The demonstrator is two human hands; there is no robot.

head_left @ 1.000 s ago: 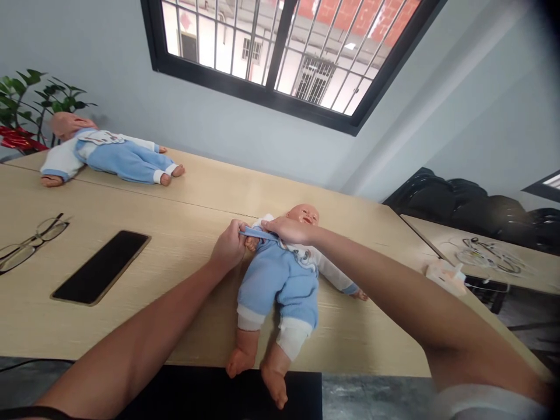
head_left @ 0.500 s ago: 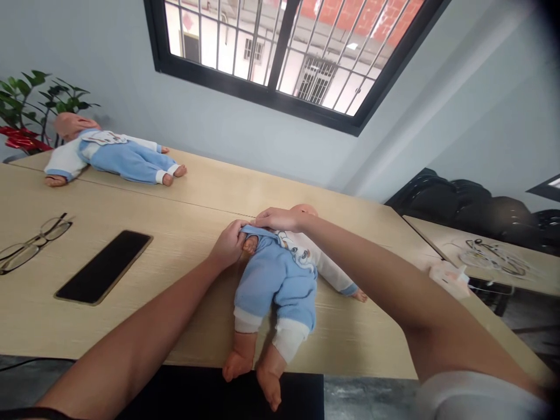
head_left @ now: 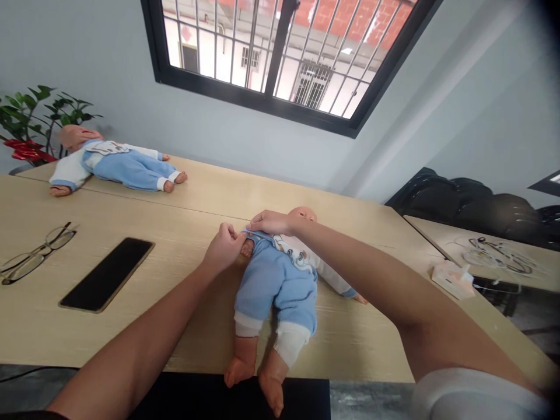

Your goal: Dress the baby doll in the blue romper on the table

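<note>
A baby doll (head_left: 301, 256) lies on its back on the wooden table (head_left: 192, 338), its feet hanging over the near edge. It wears a white top with an animal face and blue trousers (head_left: 262, 274) with white cuffs. My left hand (head_left: 225, 248) is closed, pinching the edge of blue cloth at the doll's waist, beside the doll's small hand (head_left: 247, 249). My right hand (head_left: 271, 223) pinches the same blue cloth a little further right, and its wrist partly covers the doll's head. The cloth is stretched between both hands.
A second doll (head_left: 131, 166) in similar clothes lies at the far left, near a potted plant (head_left: 35, 111). Glasses (head_left: 39, 251) and a black phone (head_left: 107, 274) are left of my arm. At right are a white box (head_left: 452, 279), cables (head_left: 499, 256) and dark chairs (head_left: 459, 201).
My left hand has shifted slightly left and turned, its fingers now at the cloth's tip. My right hand has moved a little left along the cloth. The view has tilted slightly.
</note>
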